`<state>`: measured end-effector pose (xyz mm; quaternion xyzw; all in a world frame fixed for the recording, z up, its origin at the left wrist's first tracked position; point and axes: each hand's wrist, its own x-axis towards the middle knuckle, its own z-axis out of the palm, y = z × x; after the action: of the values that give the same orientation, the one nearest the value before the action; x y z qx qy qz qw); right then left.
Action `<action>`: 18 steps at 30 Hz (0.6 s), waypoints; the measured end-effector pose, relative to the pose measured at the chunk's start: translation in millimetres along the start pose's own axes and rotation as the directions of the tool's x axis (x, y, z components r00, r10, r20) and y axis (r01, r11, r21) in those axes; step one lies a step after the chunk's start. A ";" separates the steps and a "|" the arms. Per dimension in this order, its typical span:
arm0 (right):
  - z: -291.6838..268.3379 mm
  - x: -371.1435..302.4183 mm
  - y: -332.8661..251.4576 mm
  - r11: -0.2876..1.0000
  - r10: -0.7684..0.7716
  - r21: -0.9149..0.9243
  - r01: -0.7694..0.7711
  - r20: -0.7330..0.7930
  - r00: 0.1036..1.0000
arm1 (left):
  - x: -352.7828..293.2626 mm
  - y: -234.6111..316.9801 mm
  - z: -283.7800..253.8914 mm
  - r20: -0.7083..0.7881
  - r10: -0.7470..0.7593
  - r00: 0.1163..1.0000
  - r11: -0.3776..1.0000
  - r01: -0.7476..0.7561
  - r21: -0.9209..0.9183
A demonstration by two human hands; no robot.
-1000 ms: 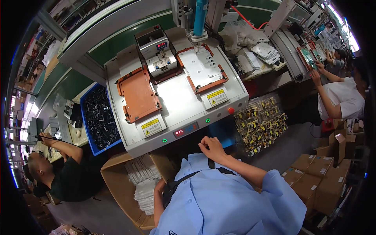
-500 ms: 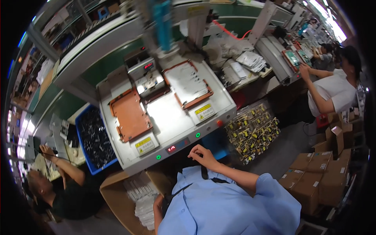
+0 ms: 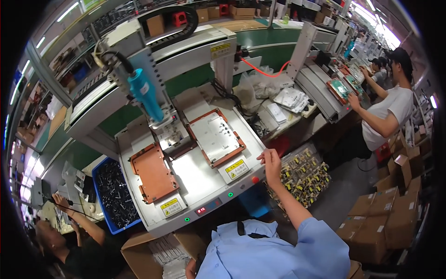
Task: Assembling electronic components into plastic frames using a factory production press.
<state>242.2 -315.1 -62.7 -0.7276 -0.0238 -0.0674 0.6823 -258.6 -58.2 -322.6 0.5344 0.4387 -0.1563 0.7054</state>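
My right hand is raised beside the right front corner of a white bench machine. Its fingers are loosely bent, the thumb stands apart, and nothing shows in it. Only a bit of my left hand shows low beside my body; its fingers are hidden. Two orange-framed fixtures lie on the machine: the left fixture is bare, while the right one holds a pale plate with small dark parts. Over the middle unit hangs a teal cylindrical tool head. A red button sits near my right hand.
A blue bin of dark parts stands left. An open carton with pale pieces sits below the machine's front. Bagged yellow-marked parts lie right, stacked boxes farther right. Co-workers sit left and right.
My right hand has gone from the machine's front middle to its right front corner. The teal tool head has moved left along its gantry. My view has tilted up.
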 end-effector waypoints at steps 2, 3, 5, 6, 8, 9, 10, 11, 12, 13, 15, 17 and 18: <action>4.7 19.0 8.9 0.999 -0.049 -0.016 0.049 0.022 0.999 | -0.8 -7.5 -5.0 -0.053 -0.040 0.998 0.999 0.040 0.001; 10.5 30.0 12.4 0.999 -0.042 -0.009 0.043 0.046 0.998 | -2.0 -11.2 -8.3 -0.083 -0.059 0.995 0.998 0.059 -0.001; 27.6 60.7 13.0 0.994 -0.102 -0.025 0.105 0.108 0.989 | -4.1 -18.1 -12.1 -0.142 -0.099 0.985 0.995 0.099 -0.010; 33.2 79.3 12.4 0.997 -0.081 0.027 0.078 0.173 0.982 | -6.1 -21.3 -12.5 -0.169 -0.121 0.978 0.993 0.120 -0.017; 44.6 121.9 16.4 0.996 -0.073 0.061 0.061 0.215 0.974 | -8.1 -25.6 -10.1 -0.221 -0.164 0.961 0.986 0.160 -0.037; 55.9 136.3 12.7 0.994 -0.038 0.110 0.013 0.237 0.971 | -11.5 -30.2 -8.7 -0.252 -0.190 0.949 0.982 0.181 -0.057; 65.5 142.9 4.9 0.995 -0.078 0.077 0.066 0.178 0.981 | -15.0 -35.2 -6.5 -0.282 -0.215 0.935 0.976 0.200 -0.081; 80.9 139.2 -16.6 0.993 -0.116 0.048 0.110 0.137 0.984 | -24.7 -45.2 -3.9 -0.322 -0.249 0.913 0.968 0.221 -0.122; 82.2 125.6 -47.4 0.963 -0.267 -0.012 0.271 0.137 0.954 | -22.4 -59.1 -5.1 -0.355 -0.269 0.895 0.962 0.229 -0.151; 79.2 113.1 -56.5 0.871 -0.478 -0.061 0.487 0.122 0.870 | -20.5 -54.4 -5.4 -0.367 -0.267 0.891 0.961 0.221 -0.163; 83.5 77.1 -70.2 0.602 -0.768 -0.020 0.798 0.259 0.586 | -25.1 -42.4 -6.6 -0.328 -0.080 0.941 0.991 0.110 0.074; 107.3 18.0 -77.2 0.631 -0.762 0.292 0.719 0.406 0.504 | -34.5 -20.6 -0.4 -0.243 0.083 0.966 0.955 -0.008 0.296; 116.8 -13.0 -79.2 0.611 -0.769 0.324 0.722 0.456 0.447 | -41.0 -13.5 3.0 -0.176 0.155 0.972 0.911 -0.072 0.407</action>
<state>227.0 -192.7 7.0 -0.5993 -0.5399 -0.1450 0.5730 -289.8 -76.2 -298.6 0.7043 0.4359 -0.1449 0.5412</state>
